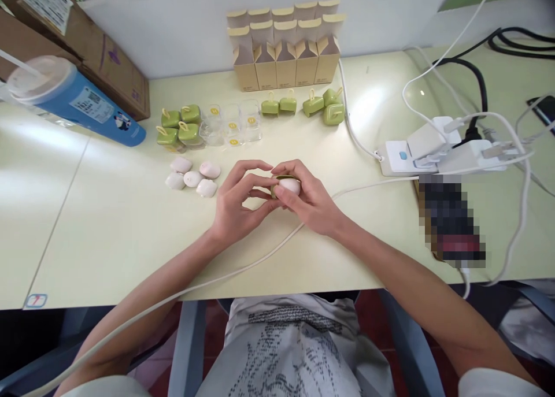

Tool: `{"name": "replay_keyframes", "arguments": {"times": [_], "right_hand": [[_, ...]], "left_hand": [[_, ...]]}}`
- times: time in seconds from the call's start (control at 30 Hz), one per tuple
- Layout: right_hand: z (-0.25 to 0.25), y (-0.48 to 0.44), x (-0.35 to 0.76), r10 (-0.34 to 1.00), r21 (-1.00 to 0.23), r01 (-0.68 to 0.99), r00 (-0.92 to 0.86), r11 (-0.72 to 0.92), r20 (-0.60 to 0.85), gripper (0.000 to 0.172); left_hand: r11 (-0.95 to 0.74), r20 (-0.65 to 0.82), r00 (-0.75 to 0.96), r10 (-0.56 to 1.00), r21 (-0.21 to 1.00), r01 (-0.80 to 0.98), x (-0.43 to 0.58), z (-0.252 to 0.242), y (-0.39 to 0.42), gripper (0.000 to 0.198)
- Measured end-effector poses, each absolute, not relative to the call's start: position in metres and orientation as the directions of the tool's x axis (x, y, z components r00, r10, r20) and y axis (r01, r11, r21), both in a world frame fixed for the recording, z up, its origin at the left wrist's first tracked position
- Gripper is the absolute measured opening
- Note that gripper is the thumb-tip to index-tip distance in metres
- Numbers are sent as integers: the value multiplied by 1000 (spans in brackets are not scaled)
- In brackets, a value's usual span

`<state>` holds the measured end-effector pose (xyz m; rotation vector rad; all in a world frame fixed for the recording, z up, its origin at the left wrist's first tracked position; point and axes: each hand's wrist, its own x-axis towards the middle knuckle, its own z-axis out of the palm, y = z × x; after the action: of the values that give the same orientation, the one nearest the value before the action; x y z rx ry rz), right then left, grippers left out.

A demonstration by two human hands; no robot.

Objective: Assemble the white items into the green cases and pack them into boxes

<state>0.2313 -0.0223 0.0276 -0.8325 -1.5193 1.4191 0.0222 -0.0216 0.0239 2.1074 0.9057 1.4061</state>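
Note:
Above the middle of the table, my left hand [238,200] pinches the left edge of a green cap [274,190] between fingertips and thumb. My right hand [318,203] curls round the other side, its thumb against a smooth white egg-shaped piece [291,184] that sits in or against the cap. The fingers hide how the two parts meet. To the left of my hands lies a loose cluster of several similar white pieces [193,178].
Behind are green caps with loops [189,132], clear cups with yellow stickers [232,125], and open cardboard boxes [277,65]. A blue drink cup [93,108] leans left. At right are a power strip [399,159] and a phone [451,221]; a white cable [260,261] crosses the front.

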Motion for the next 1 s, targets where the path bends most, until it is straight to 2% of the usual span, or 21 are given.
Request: {"name": "replay_keyframes", "arguments": {"times": [0.07, 0.17, 0.23, 0.33, 0.43, 0.63, 0.83, 1.0], "right_hand": [[28, -22, 232, 893, -964, -39, -370, 263, 258, 36], [28, -21, 233, 839, -881, 50, -334, 471, 430, 29], [26, -21, 233, 793, -812, 114, -326, 573, 514, 32], [23, -20, 233, 741, -730, 185, -332, 658, 584, 39], [19, -20, 232, 692, -662, 218, -343, 717, 635, 41], [19, -25, 229, 656, -586, 296, -366, 754, 660, 20], [23, -28, 226, 630, -550, 309, -353, 776, 691, 26], [19, -27, 225, 589, -484, 343, -360, 805, 724, 24]], "left_hand": [[-653, 603, 259, 755, 726, 215, 21, 25, -21, 31], [-635, 588, 260, 766, 757, 156, 19, 28, -19, 21], [-643, 601, 244, 761, 750, 157, 18, 29, -18, 14], [-621, 587, 210, 782, 760, 192, 17, 30, -18, 15], [-573, 534, 221, 816, 795, 199, 17, 34, -19, 23], [-502, 468, 194, 862, 842, 198, 15, 40, -21, 27], [-503, 466, 206, 861, 840, 202, 12, 42, -19, 20], [-482, 442, 205, 873, 844, 234, 12, 40, -17, 25]]}}
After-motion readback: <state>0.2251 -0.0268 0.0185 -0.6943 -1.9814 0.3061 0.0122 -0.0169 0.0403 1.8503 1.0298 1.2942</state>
